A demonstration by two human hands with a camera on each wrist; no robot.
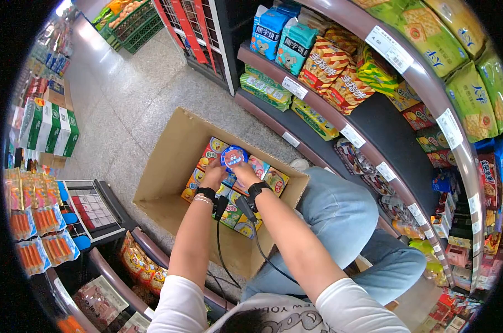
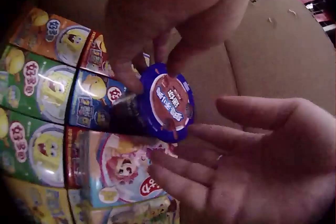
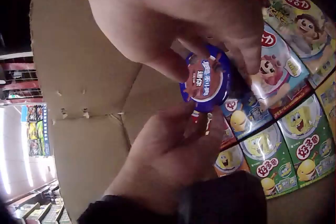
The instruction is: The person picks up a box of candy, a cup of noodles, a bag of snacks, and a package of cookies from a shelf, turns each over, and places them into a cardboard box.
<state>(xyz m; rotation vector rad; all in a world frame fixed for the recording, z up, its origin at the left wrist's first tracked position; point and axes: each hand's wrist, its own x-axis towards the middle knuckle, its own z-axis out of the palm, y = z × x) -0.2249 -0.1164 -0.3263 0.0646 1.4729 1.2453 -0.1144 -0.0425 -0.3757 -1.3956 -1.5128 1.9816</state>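
"迷你" on blue lid (image 3: pixel 206 79), "好多鱼" on green boxes (image 3: pixel 266 157)

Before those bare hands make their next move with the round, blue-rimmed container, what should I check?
1. Left hand gripping the round, blue-rimmed container: ok.
2. Right hand gripping it too: not ok; its fingers look extended.
3. Brown cardboard box open on top: ok.
4. Colourful, cartoon-printed rectangular packs lying in rows inside: ok.
5. Container resting on the packs, or lifted clear: cannot tell.
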